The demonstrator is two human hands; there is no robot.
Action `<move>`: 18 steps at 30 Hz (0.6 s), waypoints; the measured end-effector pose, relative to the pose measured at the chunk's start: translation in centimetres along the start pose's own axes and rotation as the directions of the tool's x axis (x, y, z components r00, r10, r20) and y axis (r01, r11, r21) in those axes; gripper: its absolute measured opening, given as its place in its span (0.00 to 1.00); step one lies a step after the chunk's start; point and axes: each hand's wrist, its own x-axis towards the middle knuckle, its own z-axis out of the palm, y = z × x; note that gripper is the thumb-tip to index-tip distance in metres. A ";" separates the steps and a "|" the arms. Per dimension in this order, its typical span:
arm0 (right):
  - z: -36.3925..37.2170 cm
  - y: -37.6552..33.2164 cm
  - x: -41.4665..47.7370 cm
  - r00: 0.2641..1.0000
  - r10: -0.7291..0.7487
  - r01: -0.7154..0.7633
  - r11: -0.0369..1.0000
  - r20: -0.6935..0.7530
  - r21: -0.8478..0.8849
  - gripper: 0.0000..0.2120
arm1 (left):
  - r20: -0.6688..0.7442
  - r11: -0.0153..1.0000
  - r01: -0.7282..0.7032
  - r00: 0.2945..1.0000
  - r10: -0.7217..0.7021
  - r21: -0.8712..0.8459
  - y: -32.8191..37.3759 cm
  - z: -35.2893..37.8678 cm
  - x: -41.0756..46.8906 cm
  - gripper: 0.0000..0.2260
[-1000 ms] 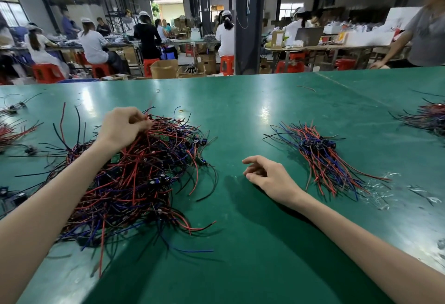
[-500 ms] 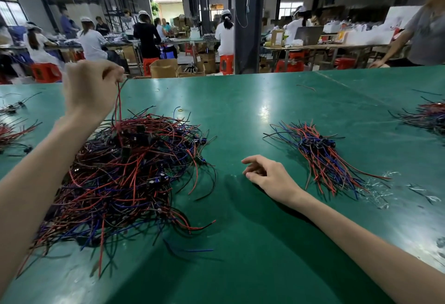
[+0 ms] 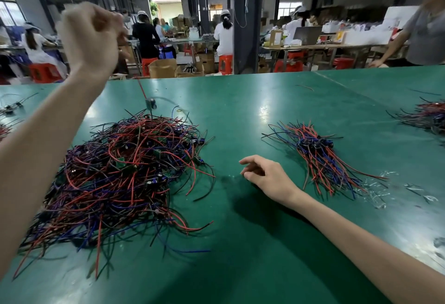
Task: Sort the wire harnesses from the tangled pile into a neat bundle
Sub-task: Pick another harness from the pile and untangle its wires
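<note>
My left grip (image 3: 89, 36), high at the far left, pinches one wire harness (image 3: 142, 89) by its red lead, the connector dangling just above the tangled pile (image 3: 125, 173). My right grip (image 3: 267, 176) rests loose and empty on the worktop (image 3: 240, 111), between the pile and the neat bundle (image 3: 317, 154) at right. The bundle is small and the pile large, so I judge most of the sorting remains.

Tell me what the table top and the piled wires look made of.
Table top: probably a green rubber or vinyl mat, semi-gloss; ceiling lights reflect off it. Piled wires: likely plastic-jacketed, red, blue and black, slightly shiny, bending in loose loops.
</note>
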 end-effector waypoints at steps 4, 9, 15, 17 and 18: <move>-0.1 -0.4 0.0 0.999 0.031 -0.028 0.995 -0.022 0.100 0.09 | 0.295 0.940 0.190 0.950 -0.103 -0.285 2.2 3.1 -4.1 0.03; -0.1 -1.8 -0.6 0.999 0.019 -0.028 0.951 0.030 0.307 0.09 | 0.477 0.696 0.529 0.827 -0.296 -0.485 4.5 6.8 -8.4 0.05; -1.0 -2.9 -0.6 0.996 0.015 -0.064 0.767 0.082 0.639 0.20 | 0.560 0.442 0.706 0.708 -0.431 -0.552 3.7 9.1 -10.5 0.08; -1.4 -2.8 -0.5 0.993 0.036 -0.106 0.705 0.114 0.701 0.18 | 0.585 0.361 0.744 0.666 -0.462 -0.562 2.6 9.4 -11.0 0.08; -1.6 -2.8 -0.5 0.990 0.045 -0.125 0.689 0.130 0.714 0.17 | 0.595 0.319 0.759 0.646 -0.478 -0.568 2.1 9.4 -11.2 0.08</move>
